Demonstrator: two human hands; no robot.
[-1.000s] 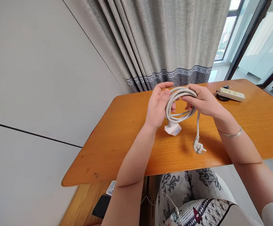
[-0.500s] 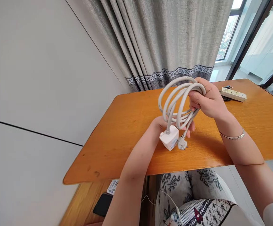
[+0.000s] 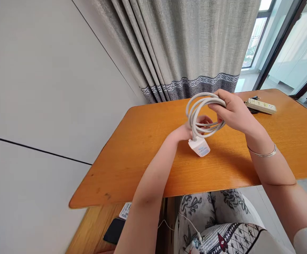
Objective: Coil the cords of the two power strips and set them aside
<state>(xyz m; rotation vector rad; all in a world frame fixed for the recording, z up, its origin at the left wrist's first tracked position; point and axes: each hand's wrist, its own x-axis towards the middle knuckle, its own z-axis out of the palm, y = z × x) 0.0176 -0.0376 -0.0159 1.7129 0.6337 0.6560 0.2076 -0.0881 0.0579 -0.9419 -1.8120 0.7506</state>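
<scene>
A white extension cord (image 3: 193,116) is wound into several loose loops above the table. My right hand (image 3: 229,106) is closed round the right side of the coil, thumb in front. The cord's white socket block (image 3: 200,146) hangs below the loops, tilted, with a pale label facing me. My left hand (image 3: 196,127) is behind and inside the loops, its curled fingers partly hidden by the strands and closed at the cord. The plug is hidden.
The coil is over an orange-brown wooden table (image 3: 143,148). A cream power strip (image 3: 262,106) with a dark cord lies at the far right. Grey curtains (image 3: 193,42) hang behind, and a white wall (image 3: 37,88) stands left. Below the table is a dark phone-like slab (image 3: 114,231).
My left hand has moved up behind the loops, and the plug that hung beside the block has gone out of sight. The socket block has swung right and up, and the coil looks tighter.
</scene>
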